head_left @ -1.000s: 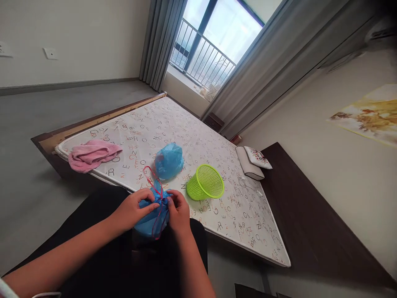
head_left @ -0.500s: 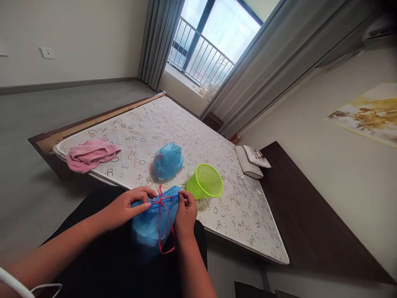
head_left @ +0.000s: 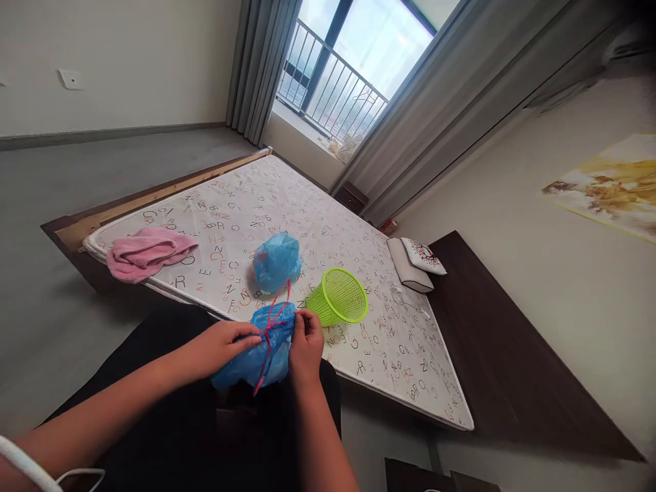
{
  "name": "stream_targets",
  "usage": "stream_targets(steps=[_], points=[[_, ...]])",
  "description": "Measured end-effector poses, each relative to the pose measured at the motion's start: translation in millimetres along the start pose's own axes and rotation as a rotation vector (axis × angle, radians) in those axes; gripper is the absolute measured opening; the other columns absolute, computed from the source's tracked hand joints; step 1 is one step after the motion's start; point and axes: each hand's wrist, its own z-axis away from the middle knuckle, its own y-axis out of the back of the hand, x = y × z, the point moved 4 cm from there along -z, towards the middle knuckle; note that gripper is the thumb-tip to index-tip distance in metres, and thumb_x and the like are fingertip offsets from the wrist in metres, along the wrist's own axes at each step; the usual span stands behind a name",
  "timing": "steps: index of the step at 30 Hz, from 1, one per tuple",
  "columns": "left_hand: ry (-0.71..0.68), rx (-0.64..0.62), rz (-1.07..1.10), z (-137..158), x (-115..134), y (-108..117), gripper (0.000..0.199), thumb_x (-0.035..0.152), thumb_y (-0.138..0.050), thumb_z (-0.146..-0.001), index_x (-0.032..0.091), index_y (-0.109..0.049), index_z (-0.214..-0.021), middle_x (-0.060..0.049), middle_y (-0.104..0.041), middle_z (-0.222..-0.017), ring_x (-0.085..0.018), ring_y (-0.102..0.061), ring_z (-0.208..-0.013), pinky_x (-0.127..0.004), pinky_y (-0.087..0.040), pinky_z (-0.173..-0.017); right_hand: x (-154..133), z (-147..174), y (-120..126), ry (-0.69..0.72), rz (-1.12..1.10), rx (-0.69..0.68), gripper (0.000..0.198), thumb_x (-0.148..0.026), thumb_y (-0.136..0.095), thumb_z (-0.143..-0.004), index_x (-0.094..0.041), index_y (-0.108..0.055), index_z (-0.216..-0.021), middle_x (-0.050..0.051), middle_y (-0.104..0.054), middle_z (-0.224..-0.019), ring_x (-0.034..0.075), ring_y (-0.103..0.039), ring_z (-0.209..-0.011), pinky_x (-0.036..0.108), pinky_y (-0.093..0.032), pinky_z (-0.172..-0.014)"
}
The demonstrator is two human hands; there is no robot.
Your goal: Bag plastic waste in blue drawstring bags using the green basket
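Over my lap I hold a blue plastic bag (head_left: 253,365) with red drawstrings (head_left: 268,335) at its gathered top. My left hand (head_left: 225,347) grips the bag's left side, thumb and fingers closed near the strings. The fingers of my right hand (head_left: 306,342) pinch the right end of the gathered top. One red string loop sticks up beyond the bag and another hangs down its front. Just past my hands, a second blue plastic bag (head_left: 277,263), bunched up, lies on the mattress. Beside it a green mesh basket (head_left: 338,297) leans with its opening tilted toward me.
A pink towel (head_left: 148,253) drapes over the left corner of the letter-printed mattress (head_left: 328,225). Pillows (head_left: 415,263) and a white cable lie by the dark headboard (head_left: 492,342). Grey curtains (head_left: 266,75) flank a window with a railing.
The bag in my hands has swung upward and its body hangs less low. One red string loop now stands up past the top. My left hand has shifted slightly down.
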Motion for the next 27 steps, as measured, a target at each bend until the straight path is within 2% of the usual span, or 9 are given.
stream_targets(steps=[5,7,10,12,15,17,21,24,27], points=[[0.036,0.183,-0.048,-1,-6,26,0.045,0.056,-0.051,-0.097,0.024,-0.081,-0.1,-0.004,-0.079,-0.102,-0.024,-0.07,-0.096,-0.033,-0.054,-0.088,27,-11,11,-0.033,0.177,0.029,0.025,-0.042,-0.057,-0.092,-0.02,-0.068,-0.095,0.007,-0.068,-0.099,0.023,-0.064,-0.095,0.036,-0.05,-0.087],[-0.014,0.215,-0.107,0,-5,29,0.045,0.056,-0.05,-0.098,0.023,-0.081,-0.094,-0.005,-0.078,-0.098,-0.024,-0.069,-0.095,-0.033,-0.054,-0.09,20,-7,10,0.08,0.229,-0.001,0.023,-0.035,-0.055,-0.093,-0.02,-0.071,-0.101,0.01,-0.068,-0.114,0.024,-0.062,-0.11,0.04,-0.048,-0.098],[-0.072,0.228,-0.127,0,-1,25,0.043,0.054,-0.05,-0.098,0.022,-0.08,-0.092,-0.006,-0.077,-0.101,-0.024,-0.068,-0.1,-0.035,-0.052,-0.095,-2,3,1,0.258,0.25,-0.15,0.033,-0.029,-0.058,-0.095,-0.025,-0.07,-0.125,0.011,-0.063,-0.139,0.025,-0.054,-0.132,0.046,-0.038,-0.116],[-0.081,0.225,-0.09,1,2,22,0.04,0.052,-0.052,-0.097,0.022,-0.078,-0.093,-0.006,-0.076,-0.106,-0.025,-0.067,-0.104,-0.035,-0.051,-0.098,-14,9,-9,0.285,0.255,-0.336,0.038,-0.03,-0.063,-0.095,-0.028,-0.068,-0.132,0.009,-0.068,-0.134,0.025,-0.06,-0.125,0.046,-0.041,-0.113],[-0.103,0.205,-0.021,4,4,23,0.039,0.049,-0.049,-0.097,0.02,-0.073,-0.085,-0.005,-0.075,-0.103,-0.023,-0.066,-0.1,-0.033,-0.051,-0.095,-19,12,-18,0.25,0.278,-0.478,0.021,-0.03,-0.063,-0.095,-0.028,-0.076,-0.111,0.005,-0.077,-0.104,0.023,-0.068,-0.1,0.04,-0.05,-0.095],[-0.128,0.166,-0.009,7,4,26,0.042,0.048,-0.045,-0.098,0.019,-0.066,-0.074,-0.004,-0.072,-0.088,-0.02,-0.063,-0.087,-0.029,-0.051,-0.083,-14,8,-14,0.208,0.283,-0.394,0.016,-0.03,-0.061,-0.096,-0.026,-0.076,-0.097,0.004,-0.075,-0.095,0.021,-0.067,-0.091,0.036,-0.051,-0.087],[-0.104,-0.014,-0.094,12,4,25,0.047,0.053,-0.048,-0.096,0.019,-0.057,-0.064,0.0,-0.058,-0.065,-0.016,-0.051,-0.065,-0.025,-0.039,-0.061,4,0,-3,0.066,0.188,-0.152,0.017,-0.036,-0.059,-0.094,-0.023,-0.069,-0.094,0.003,-0.07,-0.09,0.019,-0.063,-0.086,0.033,-0.05,-0.083],[-0.014,-0.09,-0.108,12,6,19,0.039,0.052,-0.051,-0.097,0.021,-0.073,-0.088,-0.001,-0.071,-0.081,-0.019,-0.062,-0.076,-0.025,-0.044,-0.069,14,-3,0,-0.063,0.007,-0.006,0.018,-0.04,-0.059,-0.09,-0.023,-0.061,-0.094,0.001,-0.066,-0.088,0.018,-0.063,-0.085,0.032,-0.05,-0.083],[0.007,-0.142,-0.104,11,7,13,0.038,0.048,-0.048,-0.1,0.028,-0.075,-0.117,-0.002,-0.077,-0.107,-0.023,-0.069,-0.096,-0.029,-0.048,-0.086,15,-4,-4,-0.207,-0.327,-0.022,0.02,-0.037,-0.06,-0.082,-0.026,-0.048,-0.093,-0.004,-0.059,-0.079,0.017,-0.064,-0.075,0.034,-0.053,-0.079]])
